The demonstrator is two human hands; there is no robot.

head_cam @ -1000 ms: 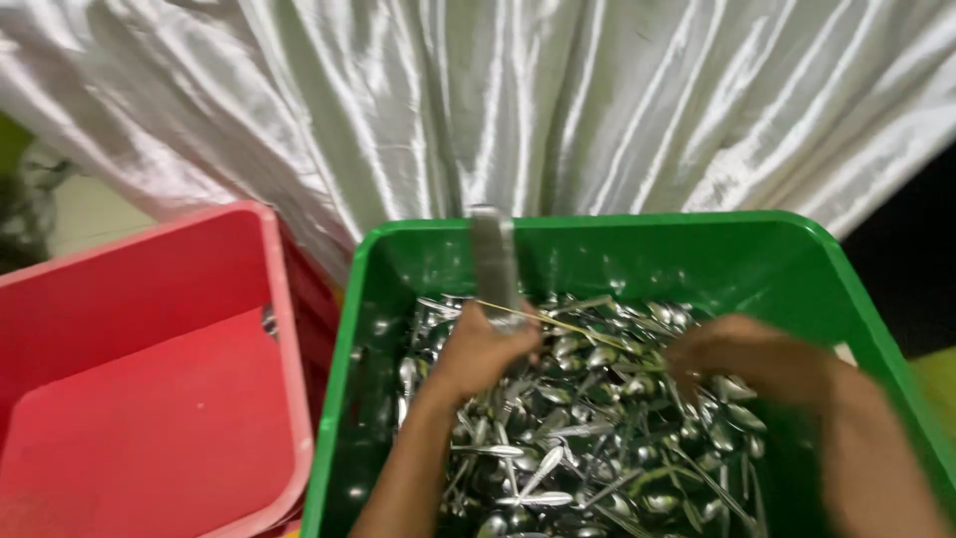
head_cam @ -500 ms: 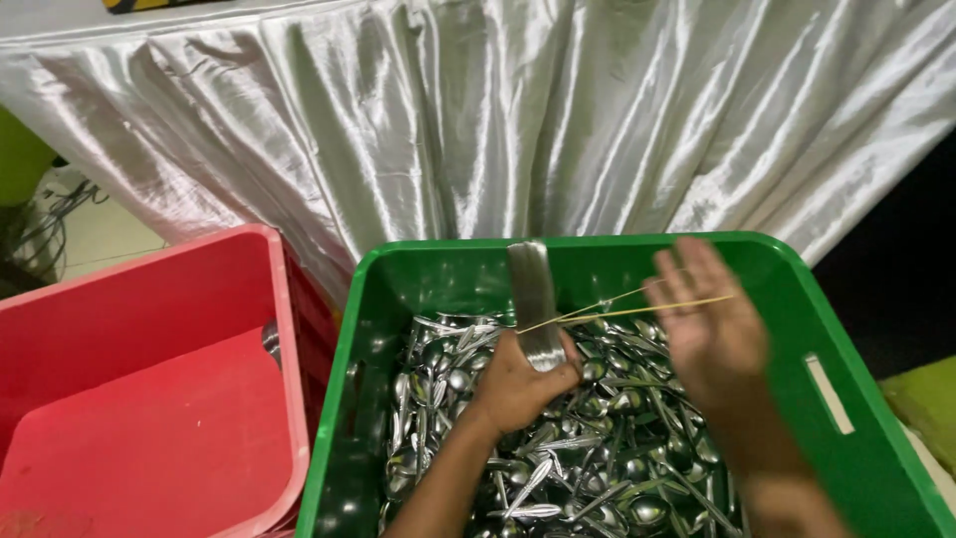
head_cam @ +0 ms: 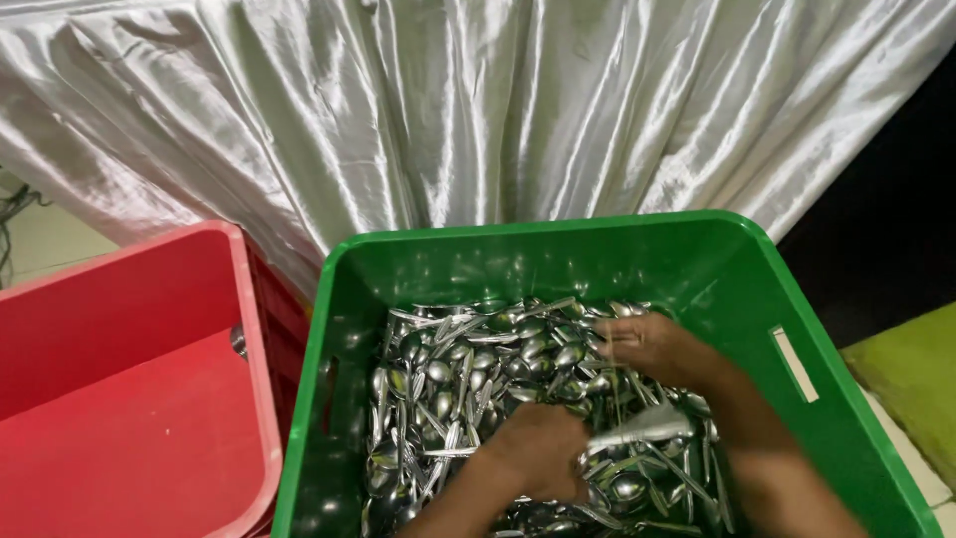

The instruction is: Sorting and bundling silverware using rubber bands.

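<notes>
1. Reaching into the green crate (head_cam: 558,264), you had both hands down among the loose metal spoons (head_cam: 458,384) that filled it from wall to wall.
2. Your left hand (head_cam: 543,450) sat near the crate's near edge, fingers closed around a small bundle of spoons (head_cam: 642,426) whose ends stuck out to the right. That grip looked firm, which was sound. A bundle held near its middle is less likely to fan apart.
3. Your right hand (head_cam: 647,349) lay palm down towards the crate's right side, fingers curled into the heap. It was blurred, so I cannot tell whether it had hold of anything or only rested on the pile.
4. The spoons lay crossed at every angle, bowls and handles tangled. In my judgement you did best to lift pieces that already lay parallel, rather than dragging one out from under others.
5. The bundle's free ends pointed towards your right forearm. Keeping them turned away from the wrist would have spared you a scrape.
6. The red crate (head_cam: 249,329) stood just beside the green one, against its left wall, and looked nearly bare inside. A pale satin cloth (head_cam: 478,120) hung behind both.
7. The smooth metal looked slippery, so a squeeze with the whole hand seemed safer than a fingertip pinch.
</notes>
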